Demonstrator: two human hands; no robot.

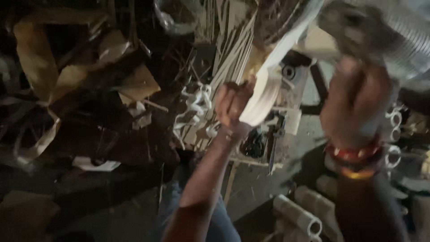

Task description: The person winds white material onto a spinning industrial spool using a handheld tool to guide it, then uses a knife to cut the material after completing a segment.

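Observation:
My left hand (pixel 233 105) grips a roll of white tape (pixel 262 96) at mid frame. A strip of the tape (pixel 293 36) runs up and to the right from the roll toward a ribbed silver flexible duct (pixel 405 38) at the top right. My right hand (pixel 354 105), raised and blurred, closes around the dark end of that duct (pixel 345 27). Red and orange bangles (pixel 356 157) circle my right wrist.
Brown cardboard scraps (pixel 134 83) and dark clutter fill the left side. A bundle of pale slats (pixel 233 49) leans at top centre. White curled plastic pieces (pixel 197 105) lie beside my left hand. Grey pipe sections (pixel 300 215) lie on the floor below.

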